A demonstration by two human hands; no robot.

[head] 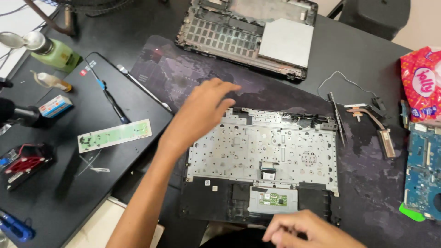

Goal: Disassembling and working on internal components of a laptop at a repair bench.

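Observation:
An opened laptop palmrest [262, 156] lies upside down on a dark mat, its silver keyboard backplate facing up and a touchpad board [273, 199] near the front. My left hand [202, 108] reaches over its upper left corner, fingers spread, holding nothing. My right hand [303, 232] sits at the bottom edge of the view, just in front of the palmrest, fingers curled loosely; nothing visible in it.
A laptop bottom case [248, 32] lies at the back. A copper heatpipe [374, 121], tweezers [337, 117] and a blue motherboard [422, 170] sit at right. At left, a black laptop lid [69, 174] carries a green strip [115, 135] and a screwdriver [110, 98]; bottles [53, 50] stand behind.

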